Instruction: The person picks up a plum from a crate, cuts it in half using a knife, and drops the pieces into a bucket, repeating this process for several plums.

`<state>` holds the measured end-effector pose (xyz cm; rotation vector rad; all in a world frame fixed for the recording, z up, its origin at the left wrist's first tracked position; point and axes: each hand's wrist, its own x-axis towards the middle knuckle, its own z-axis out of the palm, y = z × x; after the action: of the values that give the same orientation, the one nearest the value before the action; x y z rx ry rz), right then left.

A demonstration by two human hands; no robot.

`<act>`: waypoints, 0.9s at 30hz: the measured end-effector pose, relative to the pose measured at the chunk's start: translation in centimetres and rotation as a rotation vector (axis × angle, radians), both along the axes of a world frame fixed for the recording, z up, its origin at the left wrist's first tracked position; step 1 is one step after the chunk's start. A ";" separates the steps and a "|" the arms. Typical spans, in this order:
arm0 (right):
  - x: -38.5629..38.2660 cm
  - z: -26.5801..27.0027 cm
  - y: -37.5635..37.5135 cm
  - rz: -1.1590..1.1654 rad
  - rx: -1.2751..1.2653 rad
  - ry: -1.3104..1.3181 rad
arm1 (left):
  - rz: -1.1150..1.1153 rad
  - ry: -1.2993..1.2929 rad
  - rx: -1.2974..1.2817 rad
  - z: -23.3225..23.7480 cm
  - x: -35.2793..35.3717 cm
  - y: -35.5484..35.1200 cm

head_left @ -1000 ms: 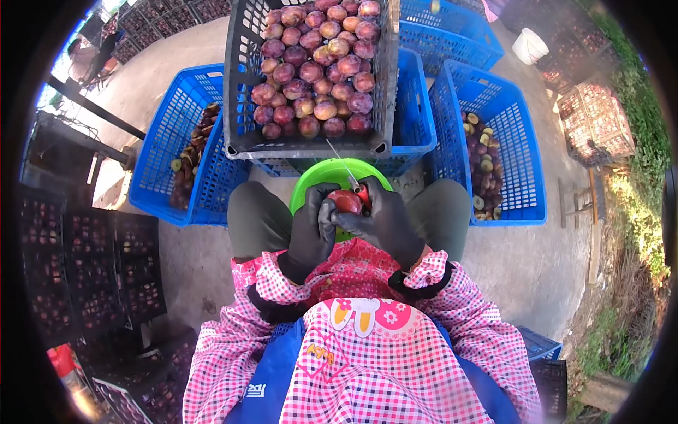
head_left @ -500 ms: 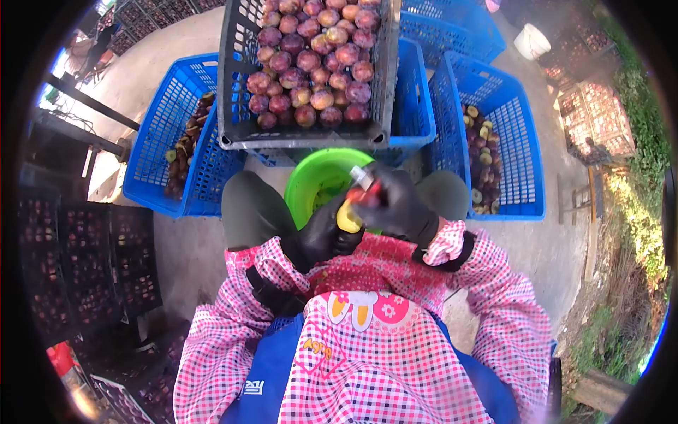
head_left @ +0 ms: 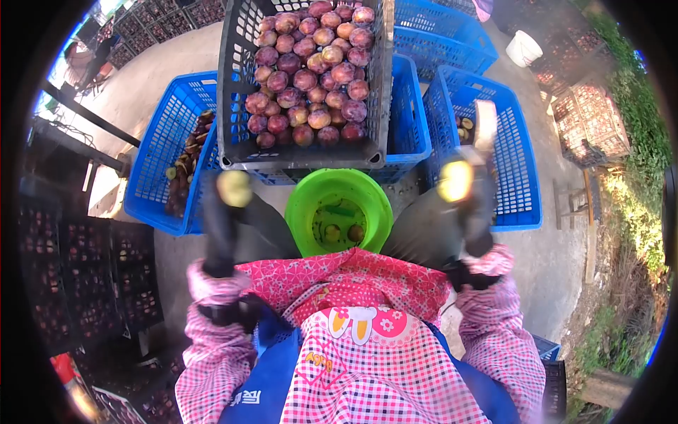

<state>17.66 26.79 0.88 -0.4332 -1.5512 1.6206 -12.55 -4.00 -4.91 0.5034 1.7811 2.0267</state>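
Observation:
My left hand point(head_left: 220, 222), black-gloved and blurred, holds a plum half point(head_left: 234, 188) with its yellow cut face showing, by the left blue crate point(head_left: 152, 187). On the other side my right hand point(head_left: 480, 212), gloved and smeared by motion, is closed on a knife whose pale blade point(head_left: 485, 126) points up. A second bright yellow plum half point(head_left: 455, 181) is at its fingers. This hand is over the near edge of the right blue crate point(head_left: 526, 187), where cut plums lie. Between my knees stands a green bucket point(head_left: 385, 212) with a few plum pieces and scraps inside.
A black crate point(head_left: 233, 134) of whole plums point(head_left: 305, 79) rests on a blue crate straight ahead. Cut plums point(head_left: 183, 169) lie in the left crate. Stacked dark crates point(head_left: 88, 261) stand at the left. A white bucket point(head_left: 523, 48) is at the back right.
My hands were together over the green bucket, working on a yellow-fleshed plum with the knife. They have parted, left toward the left crate and right toward the right crate, each with a half.

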 end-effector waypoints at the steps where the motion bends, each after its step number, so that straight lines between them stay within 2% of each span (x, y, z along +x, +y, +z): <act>1: 3.2 0.4 4.0 -0.209 -0.092 -0.145 | 0.059 0.235 -0.305 2.1 -3.6 -2.5; 2: 5.0 2.3 6.6 -0.466 0.368 -0.524 | 0.120 0.471 -0.610 4.9 -5.8 -3.5; 3: 6.7 3.5 9.2 -0.518 0.706 -0.818 | 0.122 0.480 -0.610 6.1 -6.3 -2.9; 5: 7.0 4.3 9.6 -0.549 0.615 -0.722 | 0.373 1.442 -0.822 7.7 -6.7 -0.4; 7: 6.0 5.2 8.6 -0.537 0.429 -0.553 | 0.090 1.036 -0.704 8.5 -5.6 4.4; 8: 5.0 5.1 7.8 -0.541 0.425 -0.546 | 0.021 1.095 -0.764 8.3 -5.9 7.0; 10: 3.6 4.9 7.0 -0.524 0.487 -0.745 | -0.115 1.246 -0.853 6.5 -8.0 11.6; 11: 3.3 3.6 7.6 -0.542 0.608 -0.778 | -0.182 1.338 -0.881 5.2 -9.3 13.5; 12: 2.9 3.4 7.5 -0.548 0.608 -0.773 | -0.180 1.345 -0.878 3.9 -10.6 15.0; 14: 2.0 3.0 6.6 -0.424 0.454 -0.696 | -0.210 1.651 -1.179 1.5 -13.0 17.3; 15: 2.2 2.4 6.9 -0.407 0.526 -0.730 | -0.212 1.657 -1.176 0.5 -14.1 17.9; 16: 2.0 1.8 6.8 -0.413 0.522 -0.730 | -0.243 1.648 -1.285 -0.4 -15.3 18.3; 17: 1.7 1.4 6.7 -0.401 0.615 -0.651 | -0.272 1.637 -1.392 0.2 -15.4 18.9; 18: 1.4 1.3 6.5 -0.387 0.710 -0.573 | -0.272 1.644 -1.384 0.7 -15.3 19.2; 20: 0.9 1.4 5.7 -0.358 0.781 -0.536 | -0.339 1.382 -1.281 2.0 -14.5 18.8; 21: 0.7 1.5 4.7 -0.265 0.567 -0.555 | -0.177 1.390 -1.159 2.8 -12.9 18.1; 22: 0.3 1.8 3.7 -0.169 0.353 -0.566 | -0.176 1.388 -1.163 3.6 -11.3 17.3; 24: -1.8 2.8 0.7 0.078 -0.015 -0.395 | -0.558 0.001 -0.307 6.8 -7.3 15.4; 25: -3.2 3.3 -1.2 0.162 -0.191 -0.351 | -0.572 -0.089 -0.230 8.5 -4.4 14.1; 26: -4.4 3.6 -2.8 0.266 -0.264 -0.306 | -0.588 -0.184 -0.154 9.3 -1.6 12.7; 27: -5.5 3.8 -4.4 0.366 -0.338 -0.263 | -0.617 -0.101 -0.163 8.6 0.2 11.4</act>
<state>12.20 22.43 4.66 -0.5879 -1.6181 2.1987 -12.36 7.45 3.70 0.7694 1.4742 1.4441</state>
